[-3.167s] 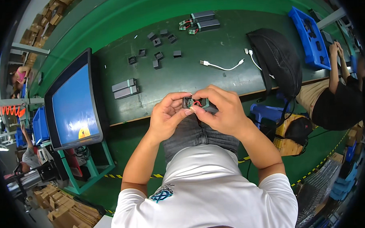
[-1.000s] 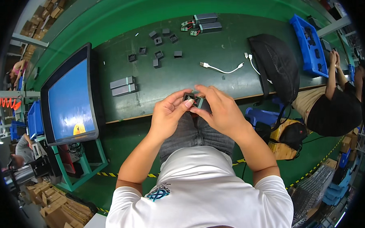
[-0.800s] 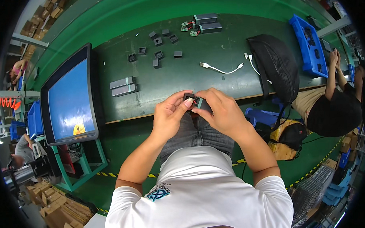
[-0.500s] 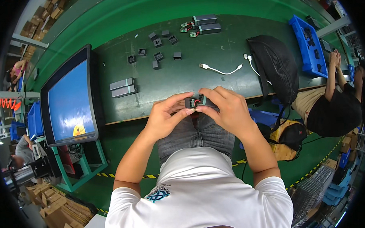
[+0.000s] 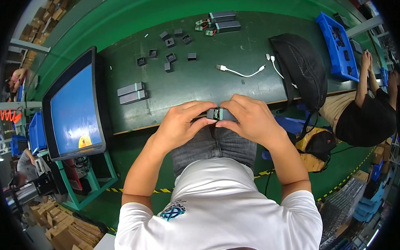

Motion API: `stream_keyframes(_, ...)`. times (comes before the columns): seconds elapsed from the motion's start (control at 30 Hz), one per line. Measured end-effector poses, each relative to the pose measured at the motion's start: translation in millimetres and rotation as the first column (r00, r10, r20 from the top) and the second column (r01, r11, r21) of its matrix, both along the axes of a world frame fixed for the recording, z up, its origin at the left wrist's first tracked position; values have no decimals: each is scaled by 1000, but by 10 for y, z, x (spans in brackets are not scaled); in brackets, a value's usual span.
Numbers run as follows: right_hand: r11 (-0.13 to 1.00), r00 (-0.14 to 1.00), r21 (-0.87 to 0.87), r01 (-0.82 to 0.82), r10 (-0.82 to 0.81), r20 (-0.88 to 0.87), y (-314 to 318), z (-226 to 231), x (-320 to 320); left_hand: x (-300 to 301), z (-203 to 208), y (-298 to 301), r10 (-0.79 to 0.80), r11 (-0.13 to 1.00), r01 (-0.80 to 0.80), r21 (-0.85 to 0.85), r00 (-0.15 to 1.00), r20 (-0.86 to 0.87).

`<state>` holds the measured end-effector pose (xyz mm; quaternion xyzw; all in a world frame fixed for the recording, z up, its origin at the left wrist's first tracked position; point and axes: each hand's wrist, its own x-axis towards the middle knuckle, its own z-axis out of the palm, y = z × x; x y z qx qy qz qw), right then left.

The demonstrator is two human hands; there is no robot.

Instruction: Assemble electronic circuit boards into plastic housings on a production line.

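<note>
The left hand (image 5: 181,125) pinches a dark grey cap (image 5: 211,112) at the left end of a grey, teal-banded case (image 5: 228,115), near the front edge of the bench (image 5: 177,92); the right hand (image 5: 256,122) pinches the case's body. The hands partly cover both; innards (image 5: 216,114) between are hard to make out.

ahead of the held grey case (image 5: 221,114), the bench (image 5: 177,92) leaves passage; white cable (image 5: 246,76) and black bag (image 5: 304,66) obstruct ahead-right.

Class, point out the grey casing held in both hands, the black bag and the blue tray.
Grey casing (image 5: 221,114), head view: its teal band.
Black bag (image 5: 301,68), head view: its middle.
Blue tray (image 5: 338,61), head view: its bare floor.
</note>
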<state>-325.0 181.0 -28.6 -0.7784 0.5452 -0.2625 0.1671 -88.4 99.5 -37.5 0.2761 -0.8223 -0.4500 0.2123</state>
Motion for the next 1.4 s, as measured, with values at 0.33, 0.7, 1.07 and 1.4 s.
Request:
stream_keyframes(0.33, 996, 994, -81, 48, -55, -93, -29, -39, 86, -20, 32, 22, 11, 999, -11, -37, 1000, -7)
stream_keyframes(0.7, 997, 990, -79, 6, -17, -142, -34, -41, 98, -13, -11, 38, 20, 999, -19, 26, 999, -43)
stream_keyframes(1.07, 994, 994, -94, 52, -61, -96, -6, -120, 126, -45, -67, 67, 14, 998, -19, -66, 998, -65)
stream_keyframes(1.4, 994, 988, -103, 37, -52, -144, 30, -62, 183, -9, -116, 116, -2, 1000, 1, -9, 989, -149)
